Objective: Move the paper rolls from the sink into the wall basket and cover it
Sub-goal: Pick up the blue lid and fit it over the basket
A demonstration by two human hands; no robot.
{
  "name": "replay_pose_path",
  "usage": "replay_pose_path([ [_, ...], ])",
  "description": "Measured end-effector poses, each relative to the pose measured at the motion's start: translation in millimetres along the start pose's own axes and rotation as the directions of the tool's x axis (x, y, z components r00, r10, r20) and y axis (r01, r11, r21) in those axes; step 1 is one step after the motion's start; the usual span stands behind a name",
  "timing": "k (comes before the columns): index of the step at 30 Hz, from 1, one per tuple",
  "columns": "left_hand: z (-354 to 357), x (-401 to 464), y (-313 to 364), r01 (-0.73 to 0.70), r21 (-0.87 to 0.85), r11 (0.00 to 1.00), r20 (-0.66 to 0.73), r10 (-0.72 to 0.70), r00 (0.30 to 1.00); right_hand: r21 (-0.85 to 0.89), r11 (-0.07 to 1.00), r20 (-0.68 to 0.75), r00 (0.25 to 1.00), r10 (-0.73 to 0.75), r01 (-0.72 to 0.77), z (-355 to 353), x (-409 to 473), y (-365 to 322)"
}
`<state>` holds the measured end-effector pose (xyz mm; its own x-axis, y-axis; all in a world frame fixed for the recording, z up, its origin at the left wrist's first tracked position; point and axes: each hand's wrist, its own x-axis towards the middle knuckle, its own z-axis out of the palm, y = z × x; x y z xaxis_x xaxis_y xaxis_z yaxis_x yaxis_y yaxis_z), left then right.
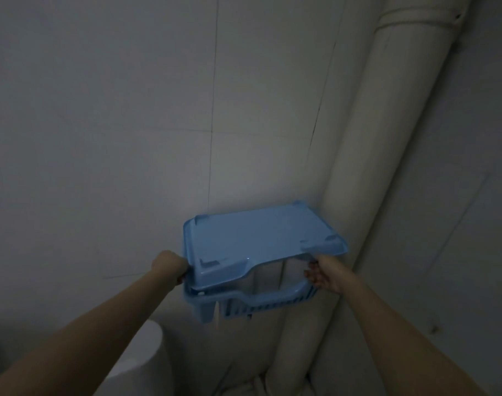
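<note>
A light blue slatted wall basket (255,305) hangs on the tiled wall beside a thick pipe. Its flat blue lid (258,241) is held above it, tilted, with the near edge raised off the basket rim. My left hand (171,267) grips the lid's left edge. My right hand (320,274) is at the right side under the lid's corner, fingers curled near the basket rim; its hold is partly hidden. Pale shapes show through the gap inside the basket, too dim to name. No sink is in view.
A thick white vertical pipe (387,155) runs down the corner just right of the basket. A white rounded fixture (147,355) stands below on the left. The grey tiled wall (115,124) fills the background; the room is dim.
</note>
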<state>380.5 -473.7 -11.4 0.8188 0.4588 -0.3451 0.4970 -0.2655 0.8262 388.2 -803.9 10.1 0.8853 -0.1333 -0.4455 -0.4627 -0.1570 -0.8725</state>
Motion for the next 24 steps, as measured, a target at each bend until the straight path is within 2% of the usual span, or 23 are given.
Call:
replay_pose_path([
  [4, 0.4, 2.9, -6.5, -0.068, 0.184, 0.981, -0.012, 0.072, 0.997, -0.06, 0.996, -0.024, 0.998, 0.062, -0.064, 5.4, 10.8, 6.0],
  [10, 1.0, 5.8, -8.5, -0.165, 0.31, 0.936, 0.027, 0.165, 0.986, -0.024, 0.995, -0.014, 0.995, 0.094, -0.094, 8.7, 26.0, 11.9],
  [14, 2.0, 4.6, -3.0, -0.267, 0.509, 0.818, 0.083, 0.262, 0.962, -0.02, 0.994, -0.02, 0.994, 0.109, -0.11, 5.5, 31.3, 17.9],
  [17, 4.4, 8.9, -4.2, -0.273, 0.62, 0.735, 0.115, 0.26, 0.959, -0.026, 0.992, -0.017, 0.992, 0.124, -0.125, 6.3, 32.6, 22.6],
  [24, 7.7, 15.5, -7.8, -0.318, 0.705, 0.634, 0.167, 0.287, 0.943, -0.07, 0.989, -0.036, 0.991, 0.131, -0.134, 7.9, 42.9, 30.4],
])
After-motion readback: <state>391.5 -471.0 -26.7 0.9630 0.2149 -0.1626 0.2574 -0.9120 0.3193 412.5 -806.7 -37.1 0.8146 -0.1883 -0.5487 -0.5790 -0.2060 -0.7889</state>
